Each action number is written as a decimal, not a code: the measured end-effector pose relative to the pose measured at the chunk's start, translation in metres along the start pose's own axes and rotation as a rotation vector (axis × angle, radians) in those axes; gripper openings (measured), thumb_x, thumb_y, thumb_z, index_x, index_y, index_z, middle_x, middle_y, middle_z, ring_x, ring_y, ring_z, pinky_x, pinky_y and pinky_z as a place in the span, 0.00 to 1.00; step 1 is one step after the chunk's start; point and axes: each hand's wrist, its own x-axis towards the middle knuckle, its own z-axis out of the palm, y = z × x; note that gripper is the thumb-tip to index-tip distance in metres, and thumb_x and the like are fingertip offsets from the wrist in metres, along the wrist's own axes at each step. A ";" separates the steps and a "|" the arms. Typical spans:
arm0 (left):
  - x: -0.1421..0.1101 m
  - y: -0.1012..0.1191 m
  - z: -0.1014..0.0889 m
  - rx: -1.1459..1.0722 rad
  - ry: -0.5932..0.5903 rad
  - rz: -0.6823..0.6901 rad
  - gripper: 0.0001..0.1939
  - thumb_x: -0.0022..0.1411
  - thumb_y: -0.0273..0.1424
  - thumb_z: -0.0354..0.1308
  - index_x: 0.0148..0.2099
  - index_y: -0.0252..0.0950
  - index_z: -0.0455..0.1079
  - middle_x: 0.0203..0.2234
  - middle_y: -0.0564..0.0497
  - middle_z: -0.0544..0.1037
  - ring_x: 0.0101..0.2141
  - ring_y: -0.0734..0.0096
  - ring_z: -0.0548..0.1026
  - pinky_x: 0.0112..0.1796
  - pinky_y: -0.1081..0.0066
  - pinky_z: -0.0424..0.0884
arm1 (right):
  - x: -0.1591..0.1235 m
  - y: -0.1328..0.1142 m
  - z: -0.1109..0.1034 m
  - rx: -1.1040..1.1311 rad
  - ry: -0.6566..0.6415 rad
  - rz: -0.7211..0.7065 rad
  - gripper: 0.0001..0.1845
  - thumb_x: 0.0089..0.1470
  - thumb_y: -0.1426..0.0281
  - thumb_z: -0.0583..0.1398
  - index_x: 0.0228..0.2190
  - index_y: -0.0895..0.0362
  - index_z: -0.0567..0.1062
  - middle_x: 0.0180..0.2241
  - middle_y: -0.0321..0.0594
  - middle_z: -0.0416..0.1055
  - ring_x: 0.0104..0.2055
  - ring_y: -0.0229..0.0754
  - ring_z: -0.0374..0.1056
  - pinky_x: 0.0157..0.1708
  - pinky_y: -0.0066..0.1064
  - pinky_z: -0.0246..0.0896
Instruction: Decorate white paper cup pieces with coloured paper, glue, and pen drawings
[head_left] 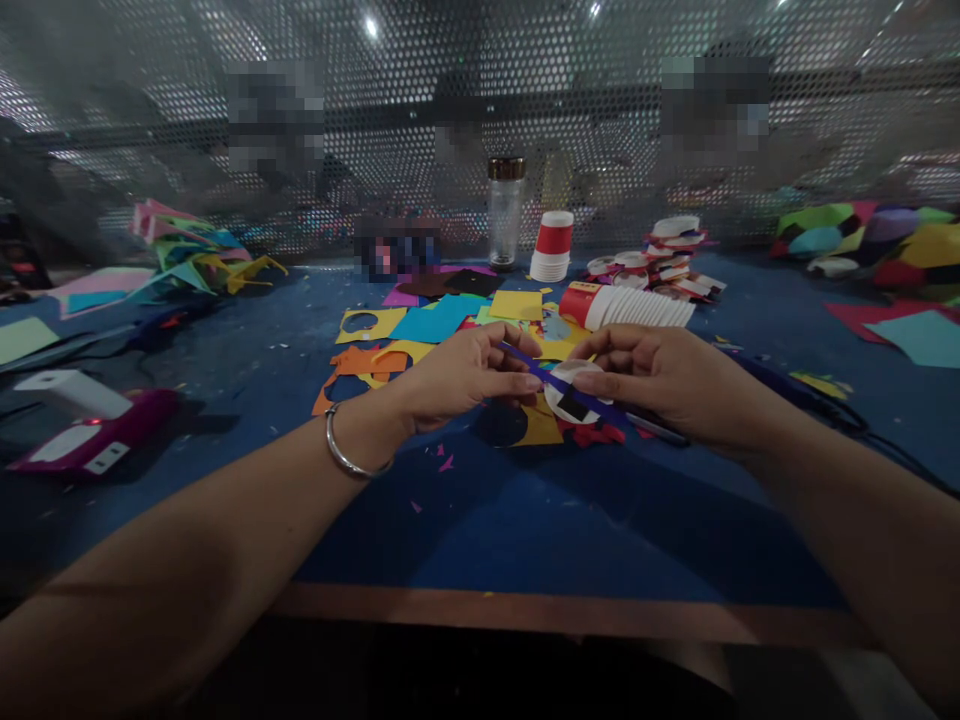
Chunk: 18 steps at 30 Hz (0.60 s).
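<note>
A narrow blue-purple paper strip (553, 381) stretches slantwise between my hands above the table. My left hand (463, 376) has its thumb and fingers closed on the upper left end of this strip. Closer to the other end, my right hand (664, 378) pinches the strip between thumb and fingers. Behind and below the strip is a round white piece (556, 402) with a dark patch; whether my right fingers also touch it I cannot tell. A dark slim stick (656, 427) lies under my right hand. Yellow paper with round cut-outs (544, 425) lies beneath.
Blue and orange paper sheets (439, 320) lie beyond my left hand. A toppled stack of paper cups (637, 308), an upright cup stack (553, 245) and a clear bottle (507, 220) stand farther back. A purple-and-white power strip (97, 435) sits left; a metal mesh (420, 110) rises behind.
</note>
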 end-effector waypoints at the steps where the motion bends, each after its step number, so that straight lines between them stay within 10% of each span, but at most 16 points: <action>1: 0.000 0.000 0.000 -0.003 -0.001 -0.001 0.15 0.58 0.21 0.68 0.45 0.33 0.67 0.29 0.54 0.78 0.30 0.76 0.78 0.37 0.70 0.73 | 0.000 0.000 0.000 0.002 0.001 -0.002 0.36 0.35 0.42 0.74 0.38 0.56 0.78 0.28 0.38 0.80 0.31 0.40 0.73 0.33 0.33 0.65; 18: -0.002 0.006 -0.001 0.039 0.041 -0.085 0.12 0.56 0.17 0.65 0.41 0.32 0.72 0.29 0.52 0.79 0.30 0.76 0.77 0.37 0.71 0.73 | 0.001 0.002 -0.002 0.012 -0.006 -0.012 0.32 0.37 0.45 0.75 0.35 0.55 0.78 0.30 0.39 0.81 0.32 0.41 0.75 0.33 0.33 0.66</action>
